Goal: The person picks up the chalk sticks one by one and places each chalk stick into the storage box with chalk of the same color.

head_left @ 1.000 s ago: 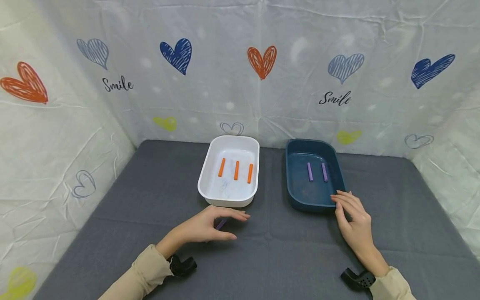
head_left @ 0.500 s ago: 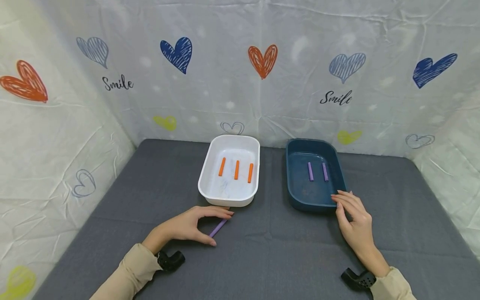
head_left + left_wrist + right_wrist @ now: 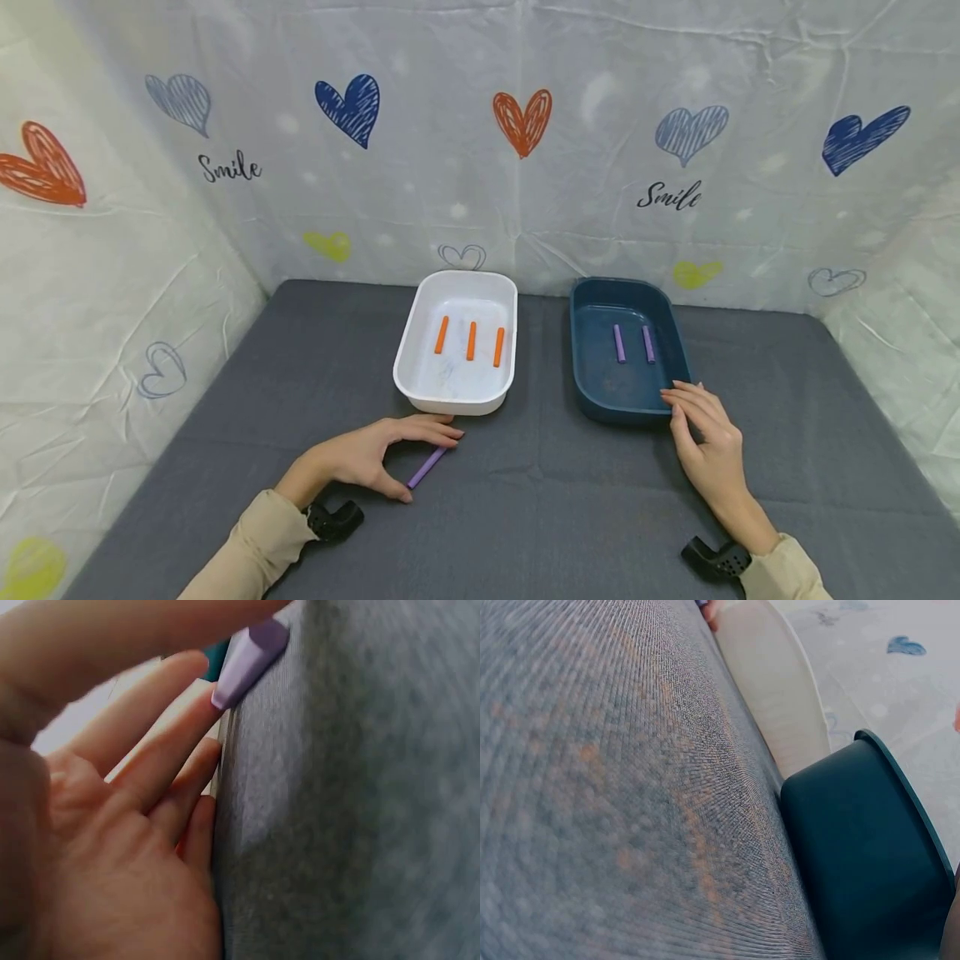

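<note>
A purple stick (image 3: 427, 468), resembling a short crayon or chalk, lies slanted on the grey cloth in the head view. My left hand (image 3: 367, 457) spreads around it, thumb near its close end and fingertips at its far end. Extended fingers (image 3: 142, 750) show in the left wrist view, one fingertip beside the purple stick (image 3: 251, 661); firm contact is hard to judge. My right hand (image 3: 708, 437) rests its fingertips on the near right corner of the dark blue tray (image 3: 622, 400). Two purple sticks (image 3: 619, 343) lie inside that tray.
Left of the blue tray stands a white tray (image 3: 450, 392) holding three orange sticks (image 3: 471, 342). Both trays sit near the back edge of the grey table (image 3: 540, 517). A white curtain (image 3: 427, 167) printed with hearts hangs behind and at the sides.
My left hand has moved left and slightly nearer, its thumb and fingers spreading wider. More of the purple stick shows, and it has shifted a little nearer. The right hand has stayed still.
</note>
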`<action>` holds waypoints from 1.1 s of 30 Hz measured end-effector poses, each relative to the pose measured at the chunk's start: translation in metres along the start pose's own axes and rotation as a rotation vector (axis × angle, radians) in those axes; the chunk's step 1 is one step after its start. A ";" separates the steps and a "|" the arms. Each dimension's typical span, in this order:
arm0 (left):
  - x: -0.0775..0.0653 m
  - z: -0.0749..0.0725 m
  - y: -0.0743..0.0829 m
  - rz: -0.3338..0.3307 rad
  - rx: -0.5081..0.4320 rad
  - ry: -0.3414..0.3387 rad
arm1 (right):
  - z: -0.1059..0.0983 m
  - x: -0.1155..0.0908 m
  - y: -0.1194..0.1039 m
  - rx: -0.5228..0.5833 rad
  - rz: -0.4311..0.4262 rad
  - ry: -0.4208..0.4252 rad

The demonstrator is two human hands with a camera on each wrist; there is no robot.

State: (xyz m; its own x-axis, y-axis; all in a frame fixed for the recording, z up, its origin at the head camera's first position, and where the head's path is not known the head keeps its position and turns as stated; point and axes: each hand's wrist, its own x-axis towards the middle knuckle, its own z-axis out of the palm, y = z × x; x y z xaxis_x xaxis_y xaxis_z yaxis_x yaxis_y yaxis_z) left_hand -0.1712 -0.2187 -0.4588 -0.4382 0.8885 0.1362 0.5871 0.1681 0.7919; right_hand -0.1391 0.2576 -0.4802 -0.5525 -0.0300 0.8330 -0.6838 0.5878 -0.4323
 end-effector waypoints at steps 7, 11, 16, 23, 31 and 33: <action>-0.001 -0.001 0.000 -0.011 -0.054 0.008 | 0.000 0.000 -0.001 0.003 0.006 -0.005; -0.001 0.000 -0.003 -0.015 -0.044 0.038 | 0.000 0.001 -0.001 0.003 0.004 -0.005; -0.001 0.002 -0.003 -0.014 -0.038 0.056 | 0.000 0.002 -0.002 0.004 0.003 -0.003; -0.002 0.004 -0.001 -0.044 -0.035 0.085 | 0.000 0.003 -0.004 0.010 -0.001 0.000; -0.001 0.006 -0.001 -0.072 -0.034 0.128 | 0.000 0.002 -0.003 0.010 0.003 -0.002; -0.001 0.006 -0.002 -0.060 -0.033 0.138 | 0.000 0.001 -0.002 0.011 0.003 -0.003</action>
State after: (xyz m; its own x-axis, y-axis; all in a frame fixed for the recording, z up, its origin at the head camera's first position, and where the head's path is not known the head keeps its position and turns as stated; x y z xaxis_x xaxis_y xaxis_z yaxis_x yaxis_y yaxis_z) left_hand -0.1677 -0.2173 -0.4639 -0.5621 0.8101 0.1669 0.5352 0.2024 0.8201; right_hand -0.1381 0.2565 -0.4779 -0.5556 -0.0307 0.8309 -0.6877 0.5787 -0.4384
